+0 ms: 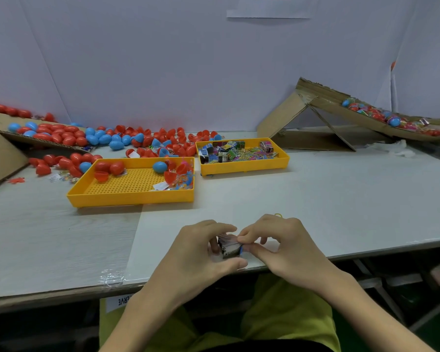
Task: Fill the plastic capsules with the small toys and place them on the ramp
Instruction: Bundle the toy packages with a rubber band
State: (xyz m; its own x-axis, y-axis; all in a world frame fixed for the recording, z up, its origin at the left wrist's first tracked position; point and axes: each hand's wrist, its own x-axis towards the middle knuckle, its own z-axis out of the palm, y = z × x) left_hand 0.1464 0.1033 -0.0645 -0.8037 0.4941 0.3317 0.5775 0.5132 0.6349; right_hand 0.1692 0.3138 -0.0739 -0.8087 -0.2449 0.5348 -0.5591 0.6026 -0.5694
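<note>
Left of the toy tray [244, 168], loose capsules [69, 138] lay within reach as stock. In front of that tray, the left hand [201, 250] and right hand [285, 247] both pinched one small toy [229, 247], probably compacting it to fit a capsule. Right of the tray, the ramp [325, 104] held filled capsules [394, 121].

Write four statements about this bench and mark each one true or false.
1. The left hand and right hand both pinch a small toy packet. True.
2. The right yellow tray holds red capsules. False: it holds colourful toy packets.
3. Filled capsules lie on the cardboard ramp. True.
4. The left yellow tray is packed full. False: most of its perforated floor is bare.
</note>
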